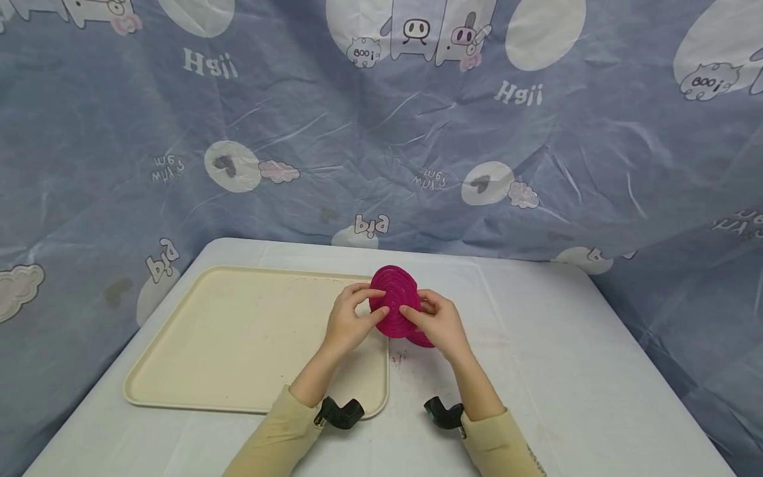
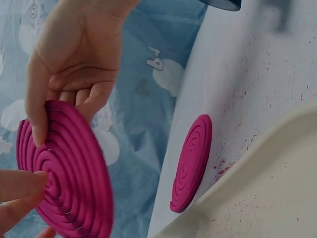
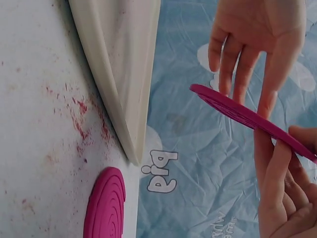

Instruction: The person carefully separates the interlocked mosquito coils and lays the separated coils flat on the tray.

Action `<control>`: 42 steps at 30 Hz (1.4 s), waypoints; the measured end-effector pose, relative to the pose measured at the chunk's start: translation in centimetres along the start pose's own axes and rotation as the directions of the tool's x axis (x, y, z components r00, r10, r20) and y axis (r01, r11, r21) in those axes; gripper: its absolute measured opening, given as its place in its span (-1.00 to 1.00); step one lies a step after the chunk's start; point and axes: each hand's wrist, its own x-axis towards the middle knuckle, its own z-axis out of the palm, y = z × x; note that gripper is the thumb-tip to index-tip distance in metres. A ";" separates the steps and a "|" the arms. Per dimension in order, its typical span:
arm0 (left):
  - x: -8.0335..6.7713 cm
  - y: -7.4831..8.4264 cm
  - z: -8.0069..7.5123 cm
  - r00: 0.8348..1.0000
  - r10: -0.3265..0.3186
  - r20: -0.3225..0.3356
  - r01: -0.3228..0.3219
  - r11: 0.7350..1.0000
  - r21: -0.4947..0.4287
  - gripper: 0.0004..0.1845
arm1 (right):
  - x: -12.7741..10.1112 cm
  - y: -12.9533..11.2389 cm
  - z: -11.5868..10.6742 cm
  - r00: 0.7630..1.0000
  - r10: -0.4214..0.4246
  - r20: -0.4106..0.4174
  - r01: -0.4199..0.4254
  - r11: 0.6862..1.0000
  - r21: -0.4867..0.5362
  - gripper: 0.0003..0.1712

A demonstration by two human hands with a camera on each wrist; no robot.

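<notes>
Raised pink disc [image 1: 392,301] pinched at opposite edges: left hand [image 1: 348,322] fingers [image 2: 37,116] and right hand [image 1: 439,322] fingers [image 3: 275,163] clamped on it, above the table [image 1: 566,371].

A white surface [image 1: 536,371] is carrying the things, and a blue cloth with cartoon prints is hanging behind it. A cream tray [image 1: 238,338] is lying flat on the left part of the surface, its right edge reaching to the middle. One pink ridged disc [image 2: 190,163] is lying directly on the surface just beside the right edge of the tray, and some reddish stains [image 1: 396,359] are showing near it.
</notes>
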 end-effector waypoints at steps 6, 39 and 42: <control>0.0 -0.1 0.3 0.999 0.034 0.037 -0.027 0.984 -0.176 -0.66 | -0.4 -0.7 0.7 0.998 -0.066 0.000 0.066 0.997 0.034 -0.60; -0.9 3.7 -0.5 0.985 0.118 0.129 -0.054 0.909 -0.414 -0.71 | -0.6 -0.4 0.1 0.962 -0.271 -0.030 0.273 0.958 0.091 -0.64; -0.9 3.6 -0.3 0.984 0.122 0.128 -0.056 0.903 -0.427 -0.71 | -0.5 -0.2 -0.1 0.962 -0.271 -0.041 0.274 0.956 0.101 -0.63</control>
